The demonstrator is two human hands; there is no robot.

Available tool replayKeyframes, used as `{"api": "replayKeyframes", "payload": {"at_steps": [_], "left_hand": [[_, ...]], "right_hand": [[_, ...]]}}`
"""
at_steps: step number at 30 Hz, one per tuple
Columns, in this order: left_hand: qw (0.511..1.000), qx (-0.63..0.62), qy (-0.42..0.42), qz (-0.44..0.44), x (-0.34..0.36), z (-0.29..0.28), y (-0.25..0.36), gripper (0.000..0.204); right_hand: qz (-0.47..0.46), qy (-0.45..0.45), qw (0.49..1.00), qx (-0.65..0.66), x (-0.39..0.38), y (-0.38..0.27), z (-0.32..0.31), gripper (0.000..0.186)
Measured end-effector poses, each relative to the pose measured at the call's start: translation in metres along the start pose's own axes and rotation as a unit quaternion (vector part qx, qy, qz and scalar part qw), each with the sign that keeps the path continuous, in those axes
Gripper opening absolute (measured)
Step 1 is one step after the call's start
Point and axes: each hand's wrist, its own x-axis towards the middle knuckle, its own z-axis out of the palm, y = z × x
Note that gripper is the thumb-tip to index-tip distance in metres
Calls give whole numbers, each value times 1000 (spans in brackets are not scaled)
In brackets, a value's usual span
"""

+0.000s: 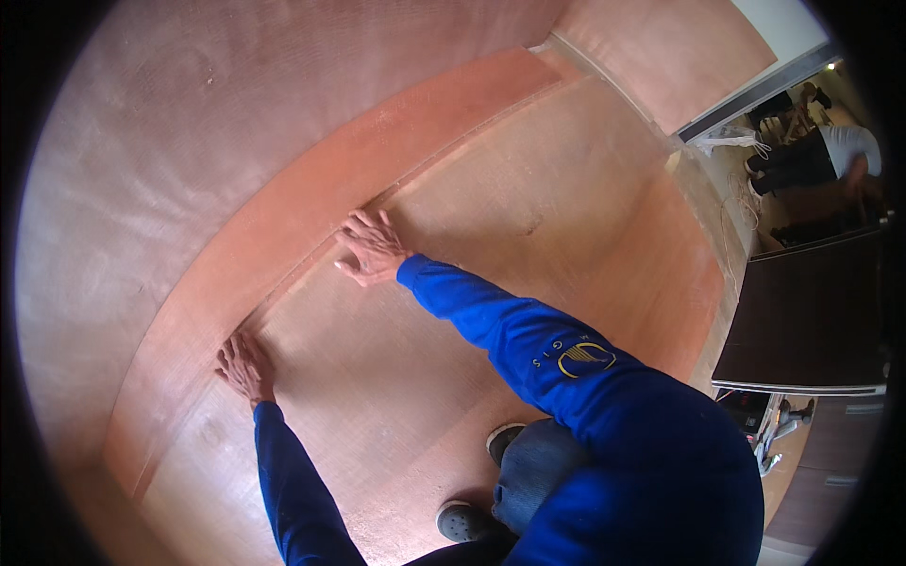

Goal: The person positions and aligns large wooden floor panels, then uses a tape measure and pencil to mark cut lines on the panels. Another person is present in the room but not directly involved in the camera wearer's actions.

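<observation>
Both of my hands rest along a long thin edge strip [300, 272], where a tan, dusty sheet-like surface [453, 311] meets a reddish-brown band [283, 198]. My left hand [247, 366] lies on the strip at the lower left, fingers spread and pressed down. Further up and to the right, my right hand [375, 247] touches the same edge with fingers apart and the thumb held out. Neither hand grips a tool. Whether the strip is loose or fixed, I cannot tell.
A brownish wall-like surface [160, 123] rises beyond the band. My dark shoes [462, 521] stand on the tan surface. At the right are dark cabinets [802, 321], metal tools [781, 429], a loose cable [741, 203], clear plastic [727, 140] and another person [830, 156] bending over.
</observation>
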Motion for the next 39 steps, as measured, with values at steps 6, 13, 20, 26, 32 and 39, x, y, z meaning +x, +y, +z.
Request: {"api": "replayKeyframes", "payload": {"at_steps": [6, 13, 20, 26, 32, 39], "left_hand": [[997, -75, 23, 28, -8, 9, -8, 34], [994, -92, 54, 34, -10, 7, -11, 43], [985, -111, 14, 130, 3, 0, 31, 48], [892, -320, -28, 319, 44, 11, 182, 36], [928, -258, -24, 267, 34, 11, 219, 36], [915, -263, -11, 306, 25, 9, 217, 33]], "right_hand": [[36, -23, 999, 16, 0, -3, 2, 51], [21, 193, 980, 52, -73, -1, -49, 28], [606, -207, 626, 444, -346, -36, -145, 32], [577, -162, 510, 617, -360, -65, -83, 55], [577, -83, 481, 655, -365, -70, -81, 45], [581, -36, 502, 640, -362, -79, -82, 41]]}}
